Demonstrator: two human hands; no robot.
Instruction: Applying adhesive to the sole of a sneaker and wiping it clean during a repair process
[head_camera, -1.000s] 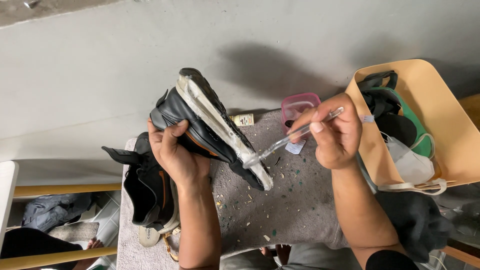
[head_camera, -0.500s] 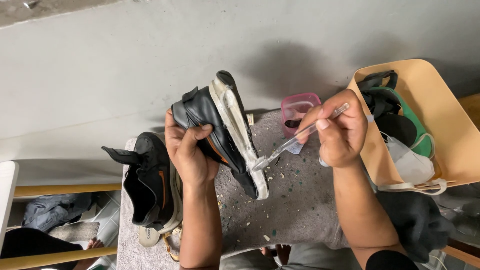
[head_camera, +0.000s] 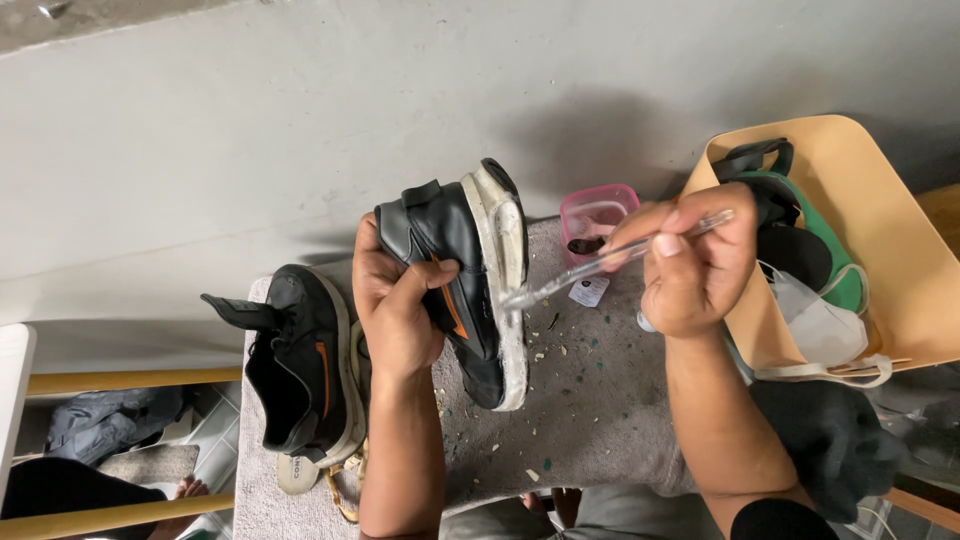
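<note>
The left hand (head_camera: 400, 310) is clamped around the upper of a black leather high-top shoe with an orange stripe and a worn white sole (head_camera: 470, 290), tilting it sole-edge toward the right hand (head_camera: 690, 270), which is pinched shut on a clear plastic brush handle (head_camera: 610, 262) whose tip touches the sole rim; this looks like glue or cleaner being worked along the sole seam, and the next stroke likely calls for a steady grip while the tip follows the edge. Left of the left hand lies the matching black shoe (head_camera: 300, 375) on a speckled grey cloth pad (head_camera: 600, 420); just beyond the right hand sits a small pink plastic tub (head_camera: 597, 212), to its right a tan curved tray of gear (head_camera: 900, 250), and farthest a pale grey wall (head_camera: 250, 130)
</note>
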